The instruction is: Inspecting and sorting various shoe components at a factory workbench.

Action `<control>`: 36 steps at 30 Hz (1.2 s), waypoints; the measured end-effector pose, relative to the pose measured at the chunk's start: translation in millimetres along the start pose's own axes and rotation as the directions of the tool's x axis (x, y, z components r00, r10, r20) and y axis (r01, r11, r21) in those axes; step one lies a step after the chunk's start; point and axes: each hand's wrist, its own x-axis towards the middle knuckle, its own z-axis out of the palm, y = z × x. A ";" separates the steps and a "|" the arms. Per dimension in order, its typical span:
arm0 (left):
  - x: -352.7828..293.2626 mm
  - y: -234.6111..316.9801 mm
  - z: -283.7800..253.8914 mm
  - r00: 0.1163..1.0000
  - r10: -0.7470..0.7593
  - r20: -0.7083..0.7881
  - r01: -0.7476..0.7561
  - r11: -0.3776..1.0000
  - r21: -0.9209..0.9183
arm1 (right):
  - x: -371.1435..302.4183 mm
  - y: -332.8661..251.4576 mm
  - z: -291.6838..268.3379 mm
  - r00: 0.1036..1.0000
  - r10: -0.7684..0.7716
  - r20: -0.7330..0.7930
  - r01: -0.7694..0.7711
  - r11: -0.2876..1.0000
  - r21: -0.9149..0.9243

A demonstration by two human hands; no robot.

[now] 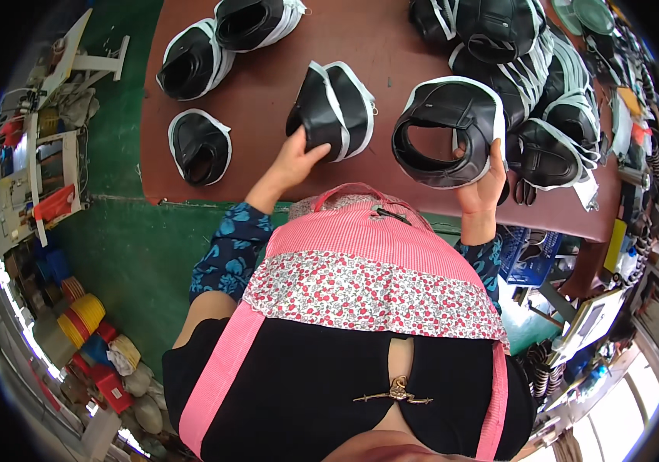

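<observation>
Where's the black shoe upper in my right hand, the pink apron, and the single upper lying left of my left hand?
Held shoe upper point(453, 106), head view: black panel above the opening.
Pink apron point(360, 240), head view: striped part.
Single shoe upper point(192, 137), head view: black panel above its opening.

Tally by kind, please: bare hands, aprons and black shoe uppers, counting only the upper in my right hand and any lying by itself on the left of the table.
Bare hands: 2, the left hand and the right hand
Pink floral-banded apron: 1
Black shoe uppers: 2, the right-hand upper and the lone upper
Total: 5
</observation>
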 end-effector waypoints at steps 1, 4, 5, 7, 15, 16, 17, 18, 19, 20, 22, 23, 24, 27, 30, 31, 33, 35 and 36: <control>0.4 13.2 -1.9 0.998 -0.064 0.018 0.066 0.978 -0.198 | -0.3 -1.4 -1.0 1.000 -0.011 -0.028 0.012 1.000 0.010; -0.5 80.6 -11.4 0.990 -0.117 0.078 0.139 0.901 -0.411 | 1.4 7.5 -12.1 0.995 -0.040 -0.091 0.030 0.994 -0.106; -4.6 90.0 -12.7 0.988 -0.120 0.101 0.152 0.896 -0.418 | 0.8 14.3 -15.0 0.996 -0.029 -0.082 0.016 0.989 -0.149; -12.7 106.9 -7.2 0.983 -0.114 0.141 0.166 0.876 -0.452 | 8.7 32.1 -34.7 0.992 0.037 -0.118 -0.047 0.995 -0.083; -30.2 153.4 32.7 0.941 -0.273 0.200 0.338 0.811 -0.478 | 41.0 78.6 -151.5 0.871 -0.487 -0.056 0.006 0.125 -0.992; -34.6 154.5 36.2 0.954 -0.239 0.180 0.297 0.838 -0.458 | 29.6 70.3 -117.4 0.775 -0.580 0.251 0.087 -0.296 -0.951; -38.2 154.2 37.8 0.966 -0.204 0.162 0.255 0.862 -0.439 | 18.2 61.6 -57.5 0.852 -0.500 0.156 0.210 0.053 -0.976; -37.0 161.4 38.2 0.964 -0.213 0.161 0.263 0.860 -0.437 | 5.0 48.8 1.1 0.965 -0.260 0.043 0.139 0.365 -0.921; -36.4 167.5 39.4 0.963 -0.210 0.170 0.264 0.862 -0.433 | -5.6 41.8 44.5 1.000 0.018 0.001 -0.011 0.621 -0.784; -34.7 172.1 42.6 0.957 -0.193 0.218 0.265 0.889 -0.375 | -10.1 43.0 65.7 0.987 0.159 0.031 -0.084 0.663 -0.744; -32.3 175.0 48.7 0.946 -0.160 0.283 0.228 0.947 -0.227 | -11.7 54.9 96.3 0.959 0.266 0.100 -0.126 0.713 -0.689; -32.0 177.2 50.7 0.949 -0.156 0.275 0.221 0.949 -0.225 | -10.4 61.3 109.6 0.959 0.248 0.134 -0.095 0.731 -0.675; -32.0 179.1 53.5 0.951 -0.198 0.239 0.262 0.925 -0.275 | -13.4 60.4 118.2 0.958 0.208 0.199 -0.010 0.716 -0.698; -30.3 180.4 63.7 0.928 -0.330 0.174 0.372 0.792 -0.484 | -21.8 61.9 108.4 0.929 0.179 0.325 0.191 0.519 -0.833; -30.6 179.6 77.5 0.927 -0.358 0.110 0.345 0.701 -0.624 | -36.8 53.8 123.5 0.914 0.179 0.363 0.255 0.443 -0.860; -32.5 176.0 80.9 0.933 -0.351 0.080 0.290 0.601 -0.745 | -34.8 57.1 117.8 0.912 0.187 0.364 0.252 0.444 -0.860; -33.2 176.0 84.0 0.942 -0.334 0.044 0.213 0.490 -0.845 | -29.6 60.0 104.7 0.934 0.143 0.327 0.196 0.561 -0.804; -32.4 177.6 84.8 0.952 -0.304 0.044 0.197 0.496 -0.846 | -27.3 65.6 100.8 0.949 0.124 0.289 0.159 0.602 -0.782; -31.3 176.8 84.3 0.953 -0.302 0.042 0.194 0.495 -0.847 | -25.7 67.2 102.1 0.958 0.087 0.273 0.141 0.688 -0.712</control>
